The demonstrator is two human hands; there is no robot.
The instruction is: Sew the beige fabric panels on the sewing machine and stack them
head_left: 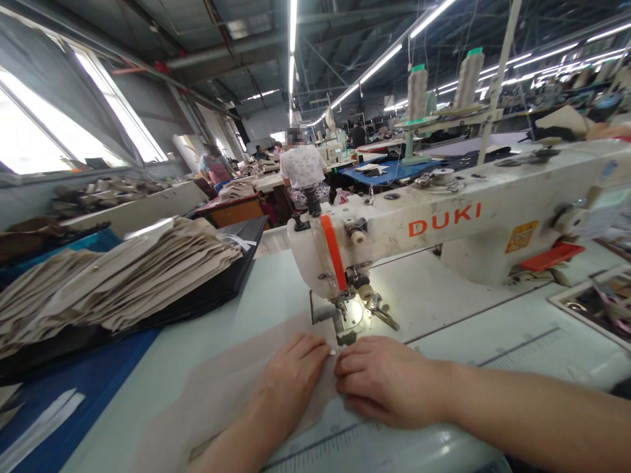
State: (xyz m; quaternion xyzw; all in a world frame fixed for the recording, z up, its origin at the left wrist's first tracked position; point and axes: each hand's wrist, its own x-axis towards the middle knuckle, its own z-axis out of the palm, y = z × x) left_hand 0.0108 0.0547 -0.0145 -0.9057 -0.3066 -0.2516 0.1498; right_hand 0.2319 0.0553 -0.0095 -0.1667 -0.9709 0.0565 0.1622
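Note:
A flat piece of beige fabric point(231, 384) lies on the pale sewing table point(493, 341), its far edge at the presser foot point(348, 335) of a white DUKI sewing machine point(458, 220). My left hand point(290, 384) rests flat on the fabric, fingers stretched toward the needle. My right hand point(384, 381) lies beside it, fingers curled and pressed together on the fabric's edge just in front of the foot. The fingertips of both hands nearly touch.
A tall stack of beige cut pieces point(113, 282) sits on a black tray to the left. Thread cones point(418, 92) stand behind the machine. A small parts tray point(599, 305) is at the right. People point(302, 167) work at benches further back.

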